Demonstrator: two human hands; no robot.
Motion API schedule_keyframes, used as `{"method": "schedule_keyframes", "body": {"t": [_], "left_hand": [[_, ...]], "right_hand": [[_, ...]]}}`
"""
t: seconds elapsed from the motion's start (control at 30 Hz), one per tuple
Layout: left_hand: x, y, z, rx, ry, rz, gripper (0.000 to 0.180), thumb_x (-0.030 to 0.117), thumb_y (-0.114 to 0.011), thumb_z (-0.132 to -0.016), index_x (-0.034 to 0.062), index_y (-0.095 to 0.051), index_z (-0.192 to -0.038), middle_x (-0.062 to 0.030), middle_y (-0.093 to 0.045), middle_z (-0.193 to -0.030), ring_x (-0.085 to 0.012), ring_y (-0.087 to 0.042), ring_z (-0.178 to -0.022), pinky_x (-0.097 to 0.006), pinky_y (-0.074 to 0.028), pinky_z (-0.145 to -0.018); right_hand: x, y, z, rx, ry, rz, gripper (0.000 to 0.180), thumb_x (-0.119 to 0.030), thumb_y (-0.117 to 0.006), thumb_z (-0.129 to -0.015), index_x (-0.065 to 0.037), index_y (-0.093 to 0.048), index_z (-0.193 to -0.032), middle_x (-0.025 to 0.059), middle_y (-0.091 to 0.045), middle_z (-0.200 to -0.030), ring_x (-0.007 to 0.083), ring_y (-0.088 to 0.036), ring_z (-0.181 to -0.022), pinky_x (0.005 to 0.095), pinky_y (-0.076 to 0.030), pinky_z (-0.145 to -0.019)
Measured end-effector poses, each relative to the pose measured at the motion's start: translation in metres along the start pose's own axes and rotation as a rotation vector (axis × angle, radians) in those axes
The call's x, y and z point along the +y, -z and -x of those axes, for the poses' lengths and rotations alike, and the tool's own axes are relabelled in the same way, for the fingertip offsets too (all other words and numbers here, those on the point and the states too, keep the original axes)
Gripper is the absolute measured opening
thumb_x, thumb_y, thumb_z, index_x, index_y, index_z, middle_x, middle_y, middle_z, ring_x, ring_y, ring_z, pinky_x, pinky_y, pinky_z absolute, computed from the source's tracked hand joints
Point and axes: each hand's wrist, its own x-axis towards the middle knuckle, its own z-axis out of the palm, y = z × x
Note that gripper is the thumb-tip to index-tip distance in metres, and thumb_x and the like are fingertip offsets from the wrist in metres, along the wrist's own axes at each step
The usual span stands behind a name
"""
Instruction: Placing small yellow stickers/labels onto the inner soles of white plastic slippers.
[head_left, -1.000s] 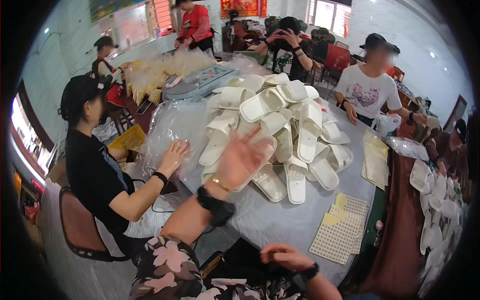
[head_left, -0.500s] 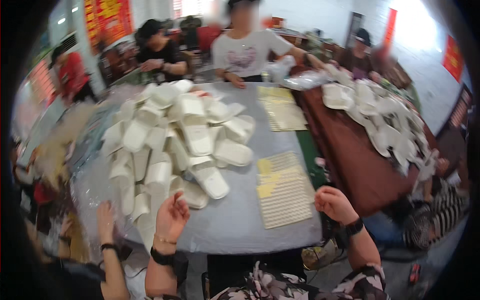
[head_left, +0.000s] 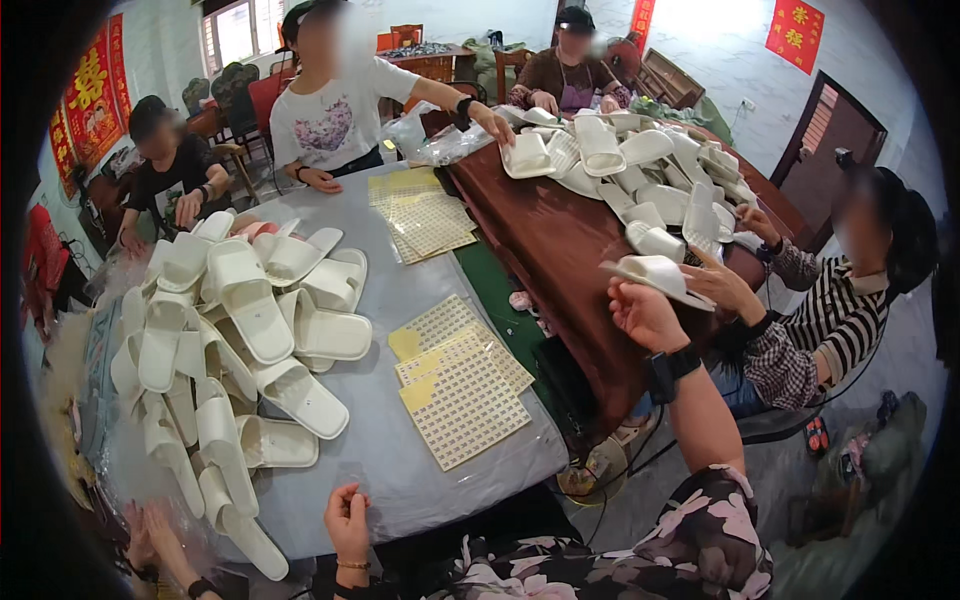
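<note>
The right hand [head_left: 648, 312] grips a white slipper [head_left: 658, 274] above the brown worktop [head_left: 560, 250]; the left hand [head_left: 348, 520] rests loosely curled, holding nothing, on the grey plastic-covered worktop [head_left: 400, 470] beside heaped slippers [head_left: 240, 330] and sticker sheets [head_left: 462, 390]. Red hangings [head_left: 795, 32] dress white walls.

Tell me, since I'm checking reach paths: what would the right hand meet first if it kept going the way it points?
Probably the white slipper a seated person holds out; the right hand is at its underside, possibly touching already. Depth is unclear.
</note>
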Motion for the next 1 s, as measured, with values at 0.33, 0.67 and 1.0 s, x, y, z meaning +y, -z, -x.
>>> {"method": "schedule_keyframes", "body": {"t": [0.33, 0.67, 1.0], "left_hand": [[0.011, -0.002, 0.01, 0.151, 0.023, -0.003, 0.015, 0.003, -0.056, -0.094, -0.0036, -0.062, -0.107, -0.0045, -0.062, -0.089, -0.0099, -0.06, -0.08, -0.025, -0.052, -0.074], [0.007, 0.001, 0.01, 0.069, -0.006, -0.182, 0.02, 0.013, -0.062, -0.094, 0.002, -0.067, -0.11, -0.0026, -0.067, -0.091, -0.0081, -0.059, -0.08, -0.024, -0.05, -0.074], [0.099, 0.084, -0.002, -0.18, -0.1, 1.502, 0.053, 0.047, -0.045, -0.1, 0.0095, -0.048, -0.138, -0.0088, -0.065, -0.107, -0.0195, -0.063, -0.096, -0.034, -0.049, -0.087]], "right_hand": [[-0.006, -0.009, 0.021, 0.156, 0.428, 0.689, 0.016, -0.014, -0.064, -0.084, -0.006, -0.067, -0.097, -0.0012, -0.062, -0.083, 0.0072, -0.056, -0.07, 0.0213, -0.042, -0.061], [-0.042, 0.134, -0.14, -0.077, 0.592, 1.379, 0.05, -0.005, -0.067, -0.074, 0.006, -0.057, -0.122, 0.021, -0.063, -0.114, 0.0325, -0.061, -0.106, 0.0359, -0.045, -0.097], [0.068, -0.157, -0.219, -0.622, 0.681, 1.039, 0.046, -0.005, -0.067, -0.075, 0.006, -0.06, -0.12, 0.0171, -0.065, -0.112, 0.0275, -0.063, -0.102, 0.0345, -0.047, -0.093]]}}
